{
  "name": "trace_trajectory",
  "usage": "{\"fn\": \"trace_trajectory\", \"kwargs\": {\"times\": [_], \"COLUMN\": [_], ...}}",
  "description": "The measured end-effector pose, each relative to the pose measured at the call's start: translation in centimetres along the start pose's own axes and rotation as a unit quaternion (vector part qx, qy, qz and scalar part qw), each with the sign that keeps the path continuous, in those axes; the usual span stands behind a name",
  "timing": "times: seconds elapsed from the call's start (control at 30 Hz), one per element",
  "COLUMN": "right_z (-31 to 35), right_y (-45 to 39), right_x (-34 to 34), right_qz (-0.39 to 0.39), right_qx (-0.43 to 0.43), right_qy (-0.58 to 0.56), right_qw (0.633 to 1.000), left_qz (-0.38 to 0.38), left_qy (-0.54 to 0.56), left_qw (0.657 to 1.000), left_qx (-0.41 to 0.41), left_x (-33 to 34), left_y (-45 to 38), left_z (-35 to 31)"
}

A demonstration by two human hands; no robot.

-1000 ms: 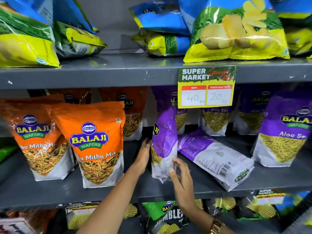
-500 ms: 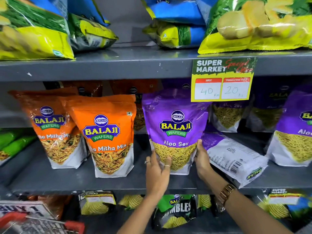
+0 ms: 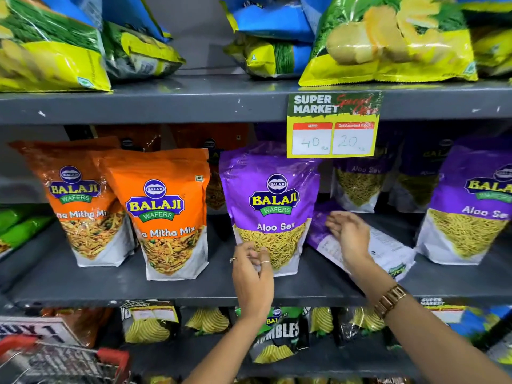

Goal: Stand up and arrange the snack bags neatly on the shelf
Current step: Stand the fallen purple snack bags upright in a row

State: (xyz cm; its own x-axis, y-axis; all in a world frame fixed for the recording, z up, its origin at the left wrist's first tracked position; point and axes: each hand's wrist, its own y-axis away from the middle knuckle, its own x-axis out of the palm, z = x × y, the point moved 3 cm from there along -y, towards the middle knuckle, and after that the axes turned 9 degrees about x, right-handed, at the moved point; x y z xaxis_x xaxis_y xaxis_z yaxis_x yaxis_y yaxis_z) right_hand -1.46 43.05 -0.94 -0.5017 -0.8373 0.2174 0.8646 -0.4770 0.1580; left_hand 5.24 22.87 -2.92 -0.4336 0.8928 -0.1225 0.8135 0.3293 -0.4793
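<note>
A purple Aloo Sev bag [image 3: 273, 200] stands upright, face forward, on the grey middle shelf [image 3: 194, 289]. My left hand [image 3: 253, 275] hovers just in front of its lower edge, fingers loosely curled, holding nothing. My right hand [image 3: 350, 238] is off the bag, fingers spread, over a purple bag lying flat with its back up [image 3: 388, 252]. Two orange Mitha Mix bags [image 3: 166, 212] [image 3: 80, 198] stand to the left. Another upright purple bag [image 3: 471, 206] stands at the right.
More purple bags [image 3: 360, 181] and orange bags stand in the back row. Green-yellow chip bags [image 3: 388, 42] lie on the top shelf, above a yellow price tag [image 3: 332, 126]. Wafer bags [image 3: 279, 336] fill the lower shelf. A red-handled cart [image 3: 63, 358] is at bottom left.
The purple bag, turned to face forward half a second ago, now stands free. Both hands have let go; my right hand has moved right over the flat bag.
</note>
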Motion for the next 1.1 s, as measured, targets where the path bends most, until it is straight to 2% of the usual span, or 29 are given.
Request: {"fn": "trace_trajectory", "kwargs": {"times": [0.1,0.17,0.3,0.37,0.47,0.53,0.63,0.7,0.83,0.93,1.1], "right_z": [1.8,2.5,3.0,3.1,3.2,3.1,2.4,1.8,1.3,1.5,1.8], "right_y": [-0.6,-1.5,-2.8,-3.1,-4.1,-4.4,-5.4,-5.9,-6.2,-5.8,-4.6], "right_x": [-2.7,-4.5,-7.1,-8.0,-8.5,-8.3,-8.6,-9.0,-9.9,-10.7,-12.2], "right_qz": [-0.063,-0.086,-0.067,-0.054,-0.036,-0.031,-0.022,-0.009,0.016,0.001,-0.022], "right_qx": [-0.031,-0.05,-0.065,-0.067,-0.074,-0.079,-0.067,-0.029,0.058,0.059,-0.005], "right_qy": [0.068,0.154,0.303,0.347,0.387,0.423,0.507,0.554,0.588,0.576,0.449], "right_qw": [0.995,0.983,0.948,0.934,0.918,0.902,0.859,0.832,0.807,0.815,0.893], "left_qz": [0.034,0.09,0.203,0.205,0.202,0.219,0.239,0.234,0.228,0.206,0.21], "left_qy": [0.011,0.002,-0.041,-0.031,-0.019,0.02,0.1,0.143,0.187,0.205,0.215], "left_qw": [0.999,0.996,0.977,0.975,0.961,0.936,0.888,0.871,0.856,0.866,0.891], "left_qx": [-0.009,-0.028,-0.045,-0.077,-0.186,-0.274,-0.379,-0.407,-0.425,-0.408,-0.341], "left_x": [1.9,3.8,7.8,9.6,12.2,13.7,15.2,15.9,16.9,17.0,17.3], "left_y": [1.1,1.7,2.7,2.7,2.6,2.7,3.1,3.2,3.7,4.2,4.1], "left_z": [-1.2,-1.8,-2.3,-2.2,-1.7,-1.3,-1.7,-1.6,-1.1,-0.9,-1.5]}}
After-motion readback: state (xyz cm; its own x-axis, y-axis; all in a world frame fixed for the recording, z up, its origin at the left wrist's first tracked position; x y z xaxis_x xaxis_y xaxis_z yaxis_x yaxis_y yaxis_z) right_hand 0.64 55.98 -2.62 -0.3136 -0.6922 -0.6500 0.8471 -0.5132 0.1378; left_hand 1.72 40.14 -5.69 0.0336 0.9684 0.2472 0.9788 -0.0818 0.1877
